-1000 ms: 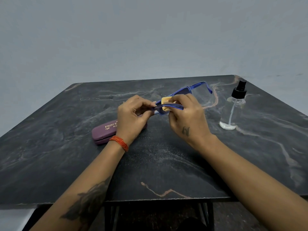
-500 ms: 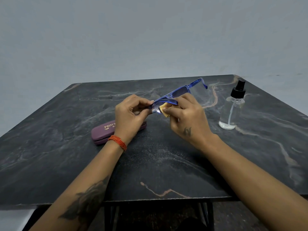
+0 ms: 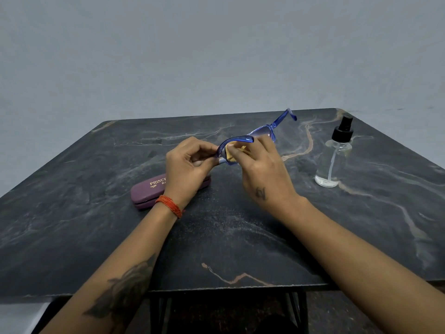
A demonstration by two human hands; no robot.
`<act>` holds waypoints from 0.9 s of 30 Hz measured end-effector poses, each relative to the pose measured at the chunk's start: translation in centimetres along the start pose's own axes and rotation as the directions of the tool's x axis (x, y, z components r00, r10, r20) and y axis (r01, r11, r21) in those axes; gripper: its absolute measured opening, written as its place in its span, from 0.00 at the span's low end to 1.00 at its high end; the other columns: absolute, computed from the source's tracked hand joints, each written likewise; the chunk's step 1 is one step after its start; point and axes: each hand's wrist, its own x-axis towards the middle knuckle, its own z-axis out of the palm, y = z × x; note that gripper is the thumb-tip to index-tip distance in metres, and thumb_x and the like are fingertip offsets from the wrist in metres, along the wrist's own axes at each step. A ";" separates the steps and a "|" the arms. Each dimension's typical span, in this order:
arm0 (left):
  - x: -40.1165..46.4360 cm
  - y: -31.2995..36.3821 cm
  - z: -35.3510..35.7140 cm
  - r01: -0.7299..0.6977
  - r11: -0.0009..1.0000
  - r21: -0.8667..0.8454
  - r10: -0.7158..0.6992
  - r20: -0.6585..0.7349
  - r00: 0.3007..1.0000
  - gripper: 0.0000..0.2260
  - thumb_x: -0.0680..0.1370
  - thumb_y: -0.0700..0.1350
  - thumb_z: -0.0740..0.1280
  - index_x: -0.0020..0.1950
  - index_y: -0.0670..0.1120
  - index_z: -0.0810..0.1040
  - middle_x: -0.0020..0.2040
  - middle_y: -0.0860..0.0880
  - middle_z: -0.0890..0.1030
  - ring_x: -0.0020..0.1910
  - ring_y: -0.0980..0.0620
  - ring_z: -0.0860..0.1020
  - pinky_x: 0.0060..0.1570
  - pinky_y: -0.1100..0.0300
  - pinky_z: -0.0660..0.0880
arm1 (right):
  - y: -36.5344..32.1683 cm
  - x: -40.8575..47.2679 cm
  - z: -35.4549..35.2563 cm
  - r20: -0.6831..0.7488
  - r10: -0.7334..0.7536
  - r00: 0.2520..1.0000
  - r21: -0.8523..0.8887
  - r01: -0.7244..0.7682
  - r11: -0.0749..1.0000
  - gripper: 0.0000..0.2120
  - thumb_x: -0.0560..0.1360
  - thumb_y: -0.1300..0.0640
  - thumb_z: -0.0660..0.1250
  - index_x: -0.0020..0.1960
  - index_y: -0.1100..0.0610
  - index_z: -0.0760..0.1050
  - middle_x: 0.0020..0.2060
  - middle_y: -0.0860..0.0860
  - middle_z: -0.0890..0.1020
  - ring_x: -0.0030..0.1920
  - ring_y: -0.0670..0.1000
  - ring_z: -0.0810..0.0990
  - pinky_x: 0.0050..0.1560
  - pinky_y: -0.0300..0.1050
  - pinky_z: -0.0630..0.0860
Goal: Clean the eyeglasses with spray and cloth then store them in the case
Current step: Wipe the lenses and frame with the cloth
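Observation:
The blue-framed eyeglasses [image 3: 261,132] are held above the table, one temple pointing up and to the right. My left hand [image 3: 190,167] pinches the frame's left end. My right hand [image 3: 262,169] pinches a small yellow cloth [image 3: 232,154] against the left lens. A clear spray bottle [image 3: 333,157] with a black pump stands upright at the right. The closed purple case [image 3: 149,191] lies on the table, partly hidden under my left wrist.
The dark marble table [image 3: 216,237] ends in a near edge just below my forearms. A plain grey wall rises behind it. Black table legs show under the front edge.
The glasses have tilted, the far temple swinging higher. The cloth has shifted across the left lens under my right fingers. My left hand keeps its pinch on the frame.

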 end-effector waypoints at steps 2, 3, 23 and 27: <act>0.0 0.0 0.0 -0.008 1.000 0.012 0.008 -0.002 1.000 0.10 0.66 0.34 0.74 0.43 0.46 0.80 0.40 0.48 0.80 0.41 0.51 0.80 0.45 0.57 0.79 | -0.2 -0.1 0.0 0.046 -0.010 0.999 0.062 0.007 0.998 0.19 0.69 0.68 0.54 0.54 0.65 0.80 0.47 0.59 0.80 0.44 0.59 0.74 0.42 0.46 0.73; 0.0 0.0 0.0 -0.013 1.000 0.024 0.013 -0.001 1.000 0.10 0.66 0.34 0.74 0.43 0.45 0.80 0.40 0.48 0.80 0.41 0.53 0.80 0.45 0.59 0.78 | -0.2 -0.1 -0.1 0.053 -0.008 0.999 0.091 0.003 0.996 0.19 0.68 0.68 0.55 0.53 0.65 0.80 0.47 0.59 0.81 0.43 0.59 0.75 0.40 0.46 0.74; 0.0 0.2 0.0 -0.017 0.999 0.045 0.017 0.008 1.000 0.10 0.66 0.34 0.74 0.43 0.45 0.80 0.40 0.45 0.80 0.41 0.49 0.81 0.46 0.55 0.80 | 0.3 0.0 0.0 -0.056 0.003 0.998 -0.044 -0.006 0.999 0.17 0.71 0.66 0.56 0.50 0.65 0.81 0.44 0.59 0.81 0.43 0.58 0.74 0.39 0.47 0.75; 0.0 0.2 0.0 -0.010 0.999 0.042 0.010 0.008 1.000 0.10 0.66 0.35 0.75 0.43 0.46 0.80 0.40 0.48 0.80 0.41 0.52 0.80 0.45 0.59 0.79 | -0.2 -0.2 0.1 0.036 0.001 0.999 0.060 -0.003 0.998 0.19 0.66 0.72 0.60 0.54 0.65 0.80 0.47 0.58 0.80 0.45 0.59 0.75 0.43 0.45 0.75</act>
